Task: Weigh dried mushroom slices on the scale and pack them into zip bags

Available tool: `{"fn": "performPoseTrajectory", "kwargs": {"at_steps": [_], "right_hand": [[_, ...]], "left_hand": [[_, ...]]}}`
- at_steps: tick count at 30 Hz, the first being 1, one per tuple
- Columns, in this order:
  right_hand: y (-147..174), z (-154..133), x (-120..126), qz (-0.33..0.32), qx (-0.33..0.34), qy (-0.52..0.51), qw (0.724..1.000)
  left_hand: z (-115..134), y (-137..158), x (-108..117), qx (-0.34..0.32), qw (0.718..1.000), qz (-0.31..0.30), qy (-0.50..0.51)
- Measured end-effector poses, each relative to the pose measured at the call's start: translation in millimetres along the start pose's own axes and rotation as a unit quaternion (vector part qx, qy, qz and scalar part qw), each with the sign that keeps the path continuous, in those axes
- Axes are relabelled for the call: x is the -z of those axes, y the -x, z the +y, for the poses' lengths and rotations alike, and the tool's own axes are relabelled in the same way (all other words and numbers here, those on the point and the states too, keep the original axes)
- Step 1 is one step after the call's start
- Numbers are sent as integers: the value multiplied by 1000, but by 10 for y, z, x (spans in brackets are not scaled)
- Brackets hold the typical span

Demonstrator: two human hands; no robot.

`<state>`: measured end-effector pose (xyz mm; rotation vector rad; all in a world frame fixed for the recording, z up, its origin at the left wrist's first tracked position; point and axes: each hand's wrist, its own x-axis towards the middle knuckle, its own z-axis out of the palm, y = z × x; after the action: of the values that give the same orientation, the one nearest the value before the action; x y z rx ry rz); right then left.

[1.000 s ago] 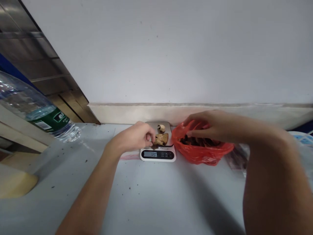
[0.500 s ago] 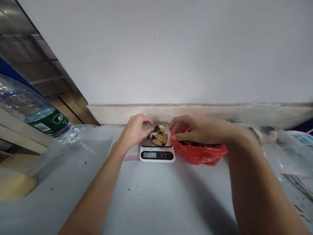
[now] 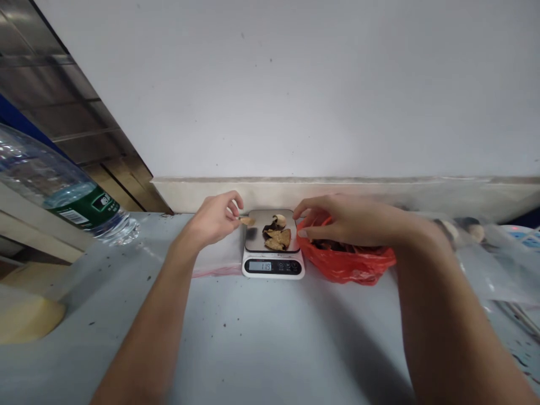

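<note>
My left hand (image 3: pixel 218 218), fingers pinched, holds a small tan dried slice (image 3: pixel 247 221) over the left edge of a kitchen scale (image 3: pixel 273 266). On the scale's metal plate lie several brown and dark dried pieces (image 3: pixel 278 238); the display seems to read 119, with any decimal point too small to make out. Over the red plastic bag (image 3: pixel 348 266), just right of the scale, hovers my right hand (image 3: pixel 327 218). Its thumb and fingers are apart with nothing visible between them. Dark dried pieces show inside the bag's mouth, partly covered by this hand.
A clear plastic bag (image 3: pixel 219 260) lies flat left of the scale. Further left are a tilted water bottle (image 3: pixel 80 197) and a yellowish object (image 3: pixel 31 320). Clear bags with round dark-and-pale pieces (image 3: pixel 470 228) stand at right. A white wall (image 3: pixel 295 101) rises behind the table.
My left hand has moved left, away from the plate's middle, and the tan slice now shows in its fingertips. My right hand stays over the red bag.
</note>
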<state>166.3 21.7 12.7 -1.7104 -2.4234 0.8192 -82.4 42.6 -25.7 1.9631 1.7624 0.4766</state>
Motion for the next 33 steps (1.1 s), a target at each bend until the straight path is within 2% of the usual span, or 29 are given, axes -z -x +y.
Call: {"fn": "performPoseTrajectory", "kwargs": {"at_steps": [3,6,9,11,13,15,17,19,22,25,28,30,33], "right_hand": [[-44,38,-33,20,27,-64,997],[-101,47,-67,60,49,-204,976],[-122,49,-59,83,47,-276,956],[-83,76,-13,106,37,-249,962],[5,138,67,135,7,-178,975],[122,228,166,165,-45,-94,981],[233,315,261,188,-93,-31,977],[302,366,324,211,-104,-6,972],[301,343,322,212,-75,-21,974],[216,233,212,189,-24,-42,981],[119,72,68,182,47,-33,982],[59,-66,-27,168,81,-33,982],[-44,-287,-178,95,143,-73,982]], "left_hand": [[115,76,32,-103,990,68,63],[308,173,-26,-208,965,91,132],[439,243,-70,-230,955,78,172],[416,260,-20,-219,961,52,162],[298,255,94,-189,977,4,102],[134,235,222,-130,987,-90,-11],[-19,205,298,-23,974,-193,-113],[-123,166,290,55,950,-266,-155],[-204,100,189,83,935,-309,-156],[-247,59,153,77,937,-305,-150],[-247,79,253,64,954,-266,-122],[-201,129,346,43,972,-211,-89],[-66,235,431,-8,995,-96,-11]]}}
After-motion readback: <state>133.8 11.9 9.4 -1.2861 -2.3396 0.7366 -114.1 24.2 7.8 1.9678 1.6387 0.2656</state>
